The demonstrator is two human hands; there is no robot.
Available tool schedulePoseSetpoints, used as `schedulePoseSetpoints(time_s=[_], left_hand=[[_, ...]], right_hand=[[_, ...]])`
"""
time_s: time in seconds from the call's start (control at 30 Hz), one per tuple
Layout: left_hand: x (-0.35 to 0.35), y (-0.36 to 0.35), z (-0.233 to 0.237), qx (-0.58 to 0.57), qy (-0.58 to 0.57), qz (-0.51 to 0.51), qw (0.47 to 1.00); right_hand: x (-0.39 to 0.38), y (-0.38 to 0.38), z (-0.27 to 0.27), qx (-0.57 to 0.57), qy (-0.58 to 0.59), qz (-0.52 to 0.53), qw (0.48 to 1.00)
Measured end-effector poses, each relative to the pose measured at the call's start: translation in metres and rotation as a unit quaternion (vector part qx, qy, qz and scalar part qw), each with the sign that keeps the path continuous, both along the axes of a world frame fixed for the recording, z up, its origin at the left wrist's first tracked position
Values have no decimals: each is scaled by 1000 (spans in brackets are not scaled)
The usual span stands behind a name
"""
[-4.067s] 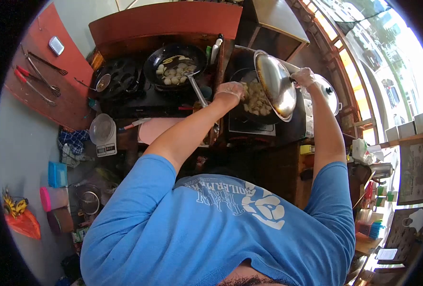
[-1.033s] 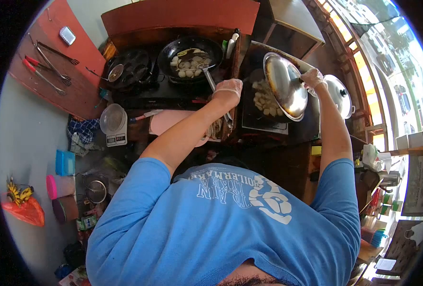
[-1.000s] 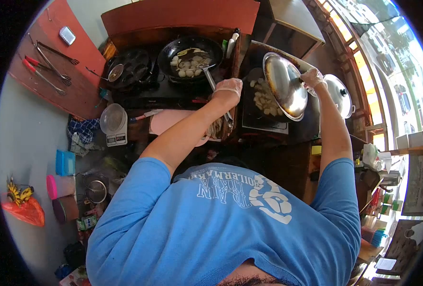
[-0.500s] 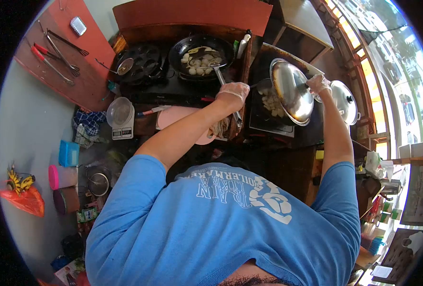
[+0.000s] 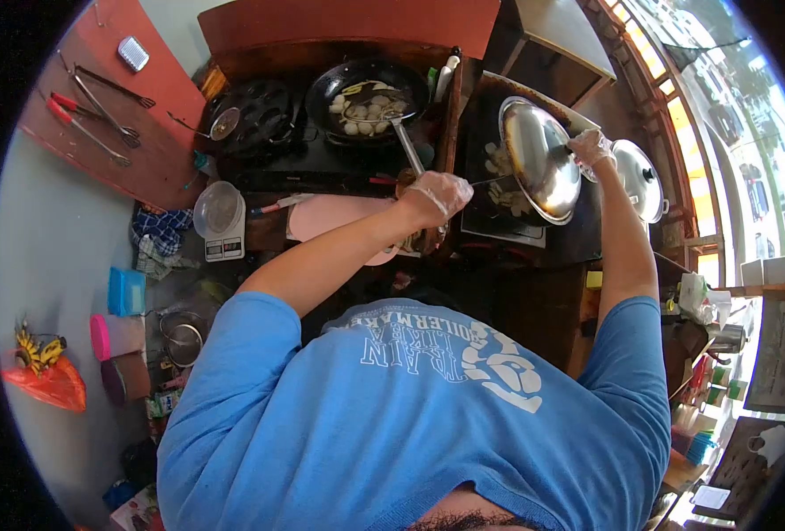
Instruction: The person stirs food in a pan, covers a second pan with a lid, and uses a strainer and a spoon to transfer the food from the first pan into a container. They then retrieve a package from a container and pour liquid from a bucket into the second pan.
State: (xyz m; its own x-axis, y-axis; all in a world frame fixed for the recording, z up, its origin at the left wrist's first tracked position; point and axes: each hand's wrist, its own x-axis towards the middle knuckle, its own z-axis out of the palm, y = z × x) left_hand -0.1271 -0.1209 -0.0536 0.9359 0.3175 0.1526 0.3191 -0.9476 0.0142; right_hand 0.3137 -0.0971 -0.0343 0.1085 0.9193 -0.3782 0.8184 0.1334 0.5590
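My left hand [image 5: 439,196], in a clear plastic glove, is closed around a thin-handled utensil [image 5: 492,180] that reaches right into a pan of pale food pieces [image 5: 507,200]. The utensil's far end is hard to make out. My right hand [image 5: 592,149], gloved too, grips the knob of a large domed metal lid [image 5: 541,159]. The lid is tilted up over the right side of that pan. Left of it stands a black wok [image 5: 320,99] with pale round pieces [image 5: 366,117] in liquid. A metal handle [image 5: 407,146] slants from the wok toward my left hand.
A black moulded pan [image 5: 255,115] with a small ladle [image 5: 224,124] sits left of the wok. Nearer me are a kitchen scale [image 5: 225,246] with a plastic tub and a pink board [image 5: 326,218]. Another lidded pot [image 5: 638,181] stands at the right.
My left hand has moved slightly right and nearer to me, and more of the thin utensil shows. My right hand and the lid have stayed nearly in place.
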Motion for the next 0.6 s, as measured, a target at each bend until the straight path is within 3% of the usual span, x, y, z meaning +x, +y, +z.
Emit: schedulePoseSetpoints(time_s=[0.07, 0.13, 0.17, 0.2, 0.23, 0.27, 0.33, 0.37, 0.5, 0.6], left_hand=[[-7, -5, -7, -3, -31, -17, 999], [-10, -4, -13, -6, -84, -31, 996], [-9, -3, -16, -6, -84, -34, 996], [-8, -2, -19, -64, -76, 32, 995], [-7, -2, -19, -121, -67, 98, 985], [-5, 1, -17, -121, -67, 96, 986], [1, 9, -8, -68, 76, 80, 992], [7, 17, -22, -179, -5, 165, 970], [14, 17, 9, -155, -29, 153, 976], [24, 10, 9, -210, -69, 160, 962]], right_hand=[[7, -4, -7, 20, 29, -16, 999], [28, -2, -25, 132, 24, 53, 990], [31, -3, -26, 125, 28, 61, 990], [35, 0, -28, 125, 28, 59, 990], [38, 5, -33, 129, 54, -17, 990], [43, 9, -36, 132, 79, -92, 984], [31, 4, -23, 122, 109, -117, 980], [22, 1, -15, 111, 139, -139, 974], [36, 6, -24, 119, 126, -113, 978], [33, 4, -22, 85, 76, -64, 991]])
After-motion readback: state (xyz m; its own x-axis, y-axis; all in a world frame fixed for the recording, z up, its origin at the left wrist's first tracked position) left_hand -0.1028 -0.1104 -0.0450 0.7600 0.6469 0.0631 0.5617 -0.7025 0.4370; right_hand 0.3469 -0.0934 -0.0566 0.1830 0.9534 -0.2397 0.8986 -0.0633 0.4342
